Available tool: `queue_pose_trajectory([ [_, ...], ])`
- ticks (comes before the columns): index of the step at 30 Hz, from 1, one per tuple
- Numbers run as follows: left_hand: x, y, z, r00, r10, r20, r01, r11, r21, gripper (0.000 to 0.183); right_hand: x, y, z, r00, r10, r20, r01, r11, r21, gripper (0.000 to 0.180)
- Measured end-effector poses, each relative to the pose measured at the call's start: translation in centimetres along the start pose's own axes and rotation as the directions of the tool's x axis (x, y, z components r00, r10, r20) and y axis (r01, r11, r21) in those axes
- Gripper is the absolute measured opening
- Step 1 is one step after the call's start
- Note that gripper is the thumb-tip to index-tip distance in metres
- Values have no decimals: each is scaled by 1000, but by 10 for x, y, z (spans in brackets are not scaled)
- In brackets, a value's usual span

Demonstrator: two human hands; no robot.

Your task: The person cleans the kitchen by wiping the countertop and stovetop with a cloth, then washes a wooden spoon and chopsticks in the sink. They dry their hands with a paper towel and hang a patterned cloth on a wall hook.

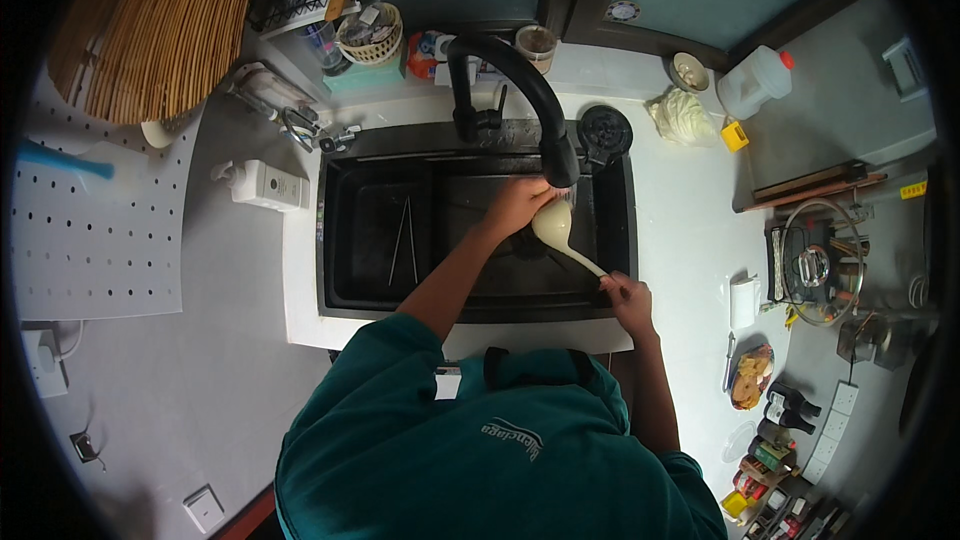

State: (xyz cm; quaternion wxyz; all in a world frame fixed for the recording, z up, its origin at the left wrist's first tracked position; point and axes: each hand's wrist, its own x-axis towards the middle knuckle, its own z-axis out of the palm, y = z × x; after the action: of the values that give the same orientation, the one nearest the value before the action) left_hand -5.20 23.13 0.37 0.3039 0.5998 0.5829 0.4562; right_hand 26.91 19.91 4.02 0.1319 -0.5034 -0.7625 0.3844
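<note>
A cream-coloured ladle (pixel 553 225) is held over the right part of a black sink (pixel 480 313), its bowl just below the spout of a black tap (pixel 517 64). My right hand (pixel 631 304) grips the end of the ladle's handle near the sink's right rim. My left hand (pixel 517 206) is beside the bowl under the spout, fingers bent. Its fingertips are partly hidden, so whether it grips anything is unclear. In the left part of the sink, two thin metal sticks (pixel 405 240) lie in a narrow V.
Left of the sink is a white pump bottle (pixel 270 185). A round black drain part (pixel 604 133) sits at the sink's back right corner. Cabbage (pixel 681 118), a small bowl (pixel 688 73) and a plastic jug (pixel 754 82) stand farther right. Several bottles (pixel 787 409) line the right wall.
</note>
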Motion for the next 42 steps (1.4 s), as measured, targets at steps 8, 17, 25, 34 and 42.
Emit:
queue_pose_trajectory([
  [8, 3, 25, -2, 944, -7, -329, -1, 1000, -25, 15, 9, -46, -24, 992, -54, -116, -4, 893, -450, 41],
  [17, -27, -11, 61, 766, -547, -338, 60, 584, -810, 24, 13, -59, -10, 977, -59, -206, -66, 833, -550, 25],
  [25, -29, -4, 48, 896, -59, -439, 3, 992, -127, 25, 16, -91, -31, 753, 355, 554, -615, 678, 402, 19],
  [34, -48, 1, 30, 887, 386, 255, -455, 631, 628, 45, 7, -75, -4, 887, 342, 310, -459, 730, 507, 29],
  [42, -48, 3, 26, 940, 238, 243, -339, 710, 617, 50, 6, -76, -14, 905, 272, 326, -405, 785, 468, 36],
])
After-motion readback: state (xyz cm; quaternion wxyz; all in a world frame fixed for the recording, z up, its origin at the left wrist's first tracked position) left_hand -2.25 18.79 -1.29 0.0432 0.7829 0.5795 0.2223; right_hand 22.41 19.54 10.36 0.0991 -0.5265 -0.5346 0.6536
